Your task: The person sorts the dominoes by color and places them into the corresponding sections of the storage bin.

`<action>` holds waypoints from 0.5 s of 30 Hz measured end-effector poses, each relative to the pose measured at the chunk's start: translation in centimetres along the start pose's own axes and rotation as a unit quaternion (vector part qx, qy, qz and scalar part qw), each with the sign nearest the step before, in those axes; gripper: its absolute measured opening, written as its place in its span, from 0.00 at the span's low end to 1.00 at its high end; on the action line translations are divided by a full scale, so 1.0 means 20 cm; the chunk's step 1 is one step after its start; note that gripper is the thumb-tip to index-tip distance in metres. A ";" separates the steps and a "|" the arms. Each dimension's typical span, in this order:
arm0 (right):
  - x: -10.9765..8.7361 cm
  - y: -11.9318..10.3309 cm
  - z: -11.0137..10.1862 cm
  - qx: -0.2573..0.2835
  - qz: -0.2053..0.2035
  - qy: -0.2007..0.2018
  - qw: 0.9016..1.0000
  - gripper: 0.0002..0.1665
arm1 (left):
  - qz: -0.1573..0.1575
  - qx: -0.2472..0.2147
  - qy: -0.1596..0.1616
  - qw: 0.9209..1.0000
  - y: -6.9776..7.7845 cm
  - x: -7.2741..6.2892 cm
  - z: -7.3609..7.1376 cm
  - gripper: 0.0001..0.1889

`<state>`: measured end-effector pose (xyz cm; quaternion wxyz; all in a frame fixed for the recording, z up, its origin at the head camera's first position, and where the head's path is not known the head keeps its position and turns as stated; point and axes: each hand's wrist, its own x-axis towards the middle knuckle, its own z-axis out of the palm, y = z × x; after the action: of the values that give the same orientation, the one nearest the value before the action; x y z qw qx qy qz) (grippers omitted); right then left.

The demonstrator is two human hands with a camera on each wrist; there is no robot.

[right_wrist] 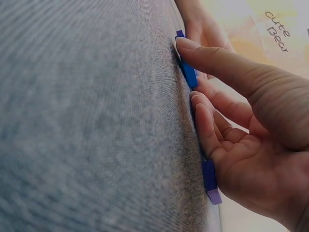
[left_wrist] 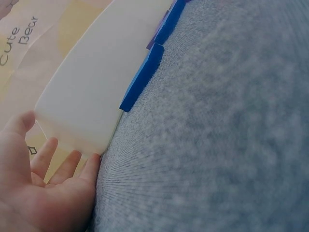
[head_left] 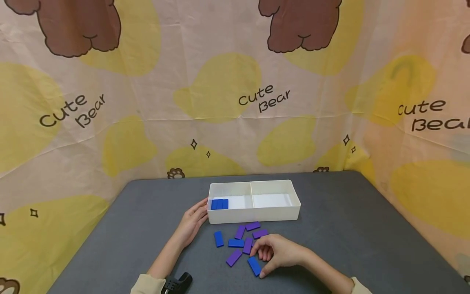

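Pinching a blue block [head_left: 254, 266] end to end between thumb and finger of my right hand [head_left: 280, 251].
It is a flat, plain oblong with straight edges, set slantwise at the near side of the scattered purple blocks [head_left: 234, 257] on the grey table [head_left: 341, 228]; I cannot tell whether it is lifted. Well apart from my right, my left hand [head_left: 192, 223] touches the left end of the white box [head_left: 257, 215] with fingers loosely extended, near matching blue pieces [head_left: 219, 204] lined up in its left compartment.

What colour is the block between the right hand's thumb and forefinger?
Blue; the block shows best in the head view.
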<state>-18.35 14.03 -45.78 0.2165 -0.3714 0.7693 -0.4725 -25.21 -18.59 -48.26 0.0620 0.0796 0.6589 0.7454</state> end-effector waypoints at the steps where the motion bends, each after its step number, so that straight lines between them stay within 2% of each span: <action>1: 0.00 0.00 0.00 0.002 0.001 -0.001 1.000 0.21 | 0.000 -0.001 0.001 1.000 0.00 0.00 0.00 0.31; 15: 0.00 0.01 -0.02 0.055 0.009 -0.015 0.998 0.21 | 0.003 0.001 0.003 1.000 -0.01 0.00 0.00 0.31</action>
<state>-18.81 14.28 -45.71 0.2521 -0.3588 0.7422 -0.5068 -25.29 -18.61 -48.44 0.0580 0.0791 0.6598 0.7450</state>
